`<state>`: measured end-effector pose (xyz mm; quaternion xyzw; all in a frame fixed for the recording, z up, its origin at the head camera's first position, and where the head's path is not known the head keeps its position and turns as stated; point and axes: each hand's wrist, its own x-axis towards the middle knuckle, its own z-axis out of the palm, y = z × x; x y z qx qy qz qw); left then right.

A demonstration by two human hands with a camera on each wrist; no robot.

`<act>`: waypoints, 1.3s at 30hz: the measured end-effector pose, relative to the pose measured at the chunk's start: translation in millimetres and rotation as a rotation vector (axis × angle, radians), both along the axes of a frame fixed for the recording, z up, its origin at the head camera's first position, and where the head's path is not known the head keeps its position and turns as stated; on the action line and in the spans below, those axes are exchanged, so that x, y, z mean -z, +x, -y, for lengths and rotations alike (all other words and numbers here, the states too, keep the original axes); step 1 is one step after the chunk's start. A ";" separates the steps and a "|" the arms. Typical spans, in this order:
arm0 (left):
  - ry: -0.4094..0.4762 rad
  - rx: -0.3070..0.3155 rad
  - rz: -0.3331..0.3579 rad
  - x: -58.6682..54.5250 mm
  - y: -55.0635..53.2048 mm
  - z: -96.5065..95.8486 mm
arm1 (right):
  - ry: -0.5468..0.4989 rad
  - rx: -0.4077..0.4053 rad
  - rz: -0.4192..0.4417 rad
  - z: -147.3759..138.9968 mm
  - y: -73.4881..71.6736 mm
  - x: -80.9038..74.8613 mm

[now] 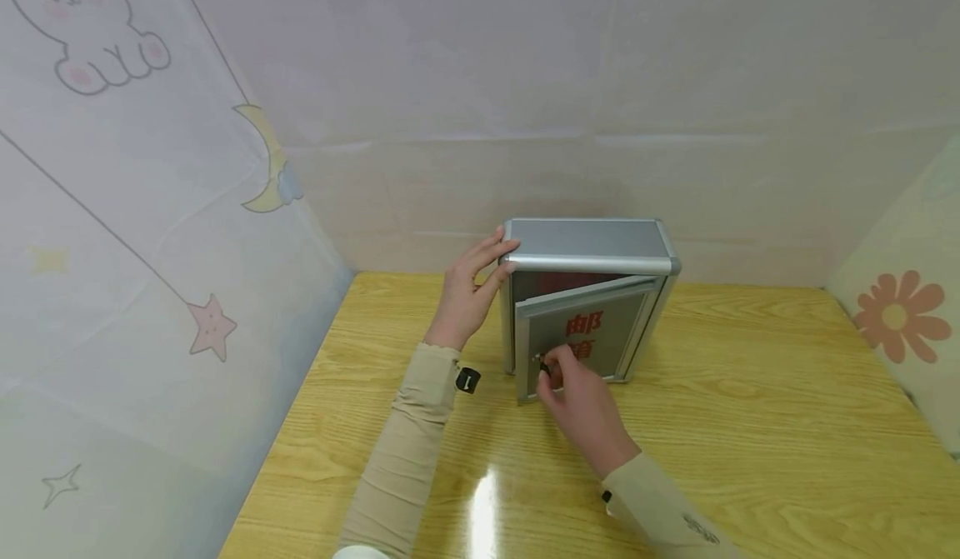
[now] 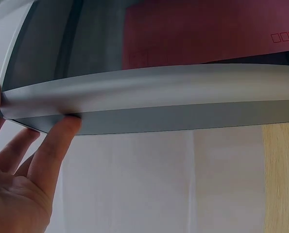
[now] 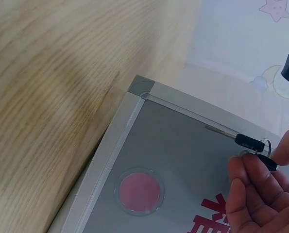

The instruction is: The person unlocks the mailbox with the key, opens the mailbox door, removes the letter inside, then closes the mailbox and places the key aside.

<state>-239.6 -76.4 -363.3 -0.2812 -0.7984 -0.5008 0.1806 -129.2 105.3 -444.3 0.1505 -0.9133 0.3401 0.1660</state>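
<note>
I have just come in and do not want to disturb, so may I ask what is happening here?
A person is at a grey box on a table. The left hand rests on its top left corner. The right hand pinches a key at the lock of the door; a second key is on the same ring. The door stands partly open, and what looks like a red envelope shows inside.

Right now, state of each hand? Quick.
Left hand: open, fingers resting at a top corner of the metal box.
Right hand: closed, pinching a black-headed key at the box's door.
</note>
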 end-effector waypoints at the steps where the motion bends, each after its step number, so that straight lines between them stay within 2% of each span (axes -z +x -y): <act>1: 0.000 -0.001 -0.002 -0.1 -0.1 0.0 | 0.001 0.003 0.001 -1.2 2.0 0.2; 12: 0.009 0.003 -0.009 1.3 -1.1 0.1 | -0.007 0.025 0.004 -12.4 21.6 0.7; 23: 0.000 0.000 -0.007 2.5 -0.6 0.2 | -0.015 0.049 0.065 -27.3 42.2 -6.7; 39: 0.010 -0.001 -0.033 4.3 -3.1 0.3 | -0.004 0.078 0.066 -32.3 45.7 -7.9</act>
